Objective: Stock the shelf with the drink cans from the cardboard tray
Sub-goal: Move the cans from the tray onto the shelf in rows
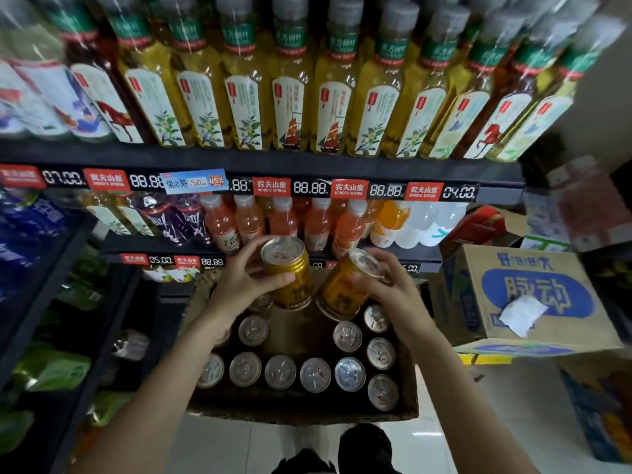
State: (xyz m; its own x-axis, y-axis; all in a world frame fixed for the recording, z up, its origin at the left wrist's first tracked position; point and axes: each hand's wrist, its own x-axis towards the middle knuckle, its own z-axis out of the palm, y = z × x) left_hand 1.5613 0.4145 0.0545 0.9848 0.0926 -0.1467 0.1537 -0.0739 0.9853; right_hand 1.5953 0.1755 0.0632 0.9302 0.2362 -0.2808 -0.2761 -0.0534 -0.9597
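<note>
So the left hand (248, 280) is gripping a gold drink can (288, 271) with fingers curled round its side and the thumb across the front, and the can is standing pretty much upright, long axis running vertical, silver lid tipped a bit toward the camera. The right hand (383, 285) is wrapping round a second gold can (345, 289) near its top, and that one is leaning, its lid end pointing up and to the right, base pointing down-left toward the tray. Both cans are hanging just above the far end of the cardboard tray (304, 413), near each other but not touching as far as I can tell. The tray is sitting low in front of the shelf (260, 162), and it's holding more of the same cans (314, 374), all standing upright with lids facing up: a full row along the near side, a column down the right side, a couple on the left, and bare cardboard showing in the middle. Up on the shelf, yellow tea bottles (294, 97) are lining the top level, with orange drink bottles (284, 220) on the level below, behind the red and black price strip (309, 188). A cardboard box with blue print (526, 295) is sitting tilted off to the right, just beside the tray.
</note>
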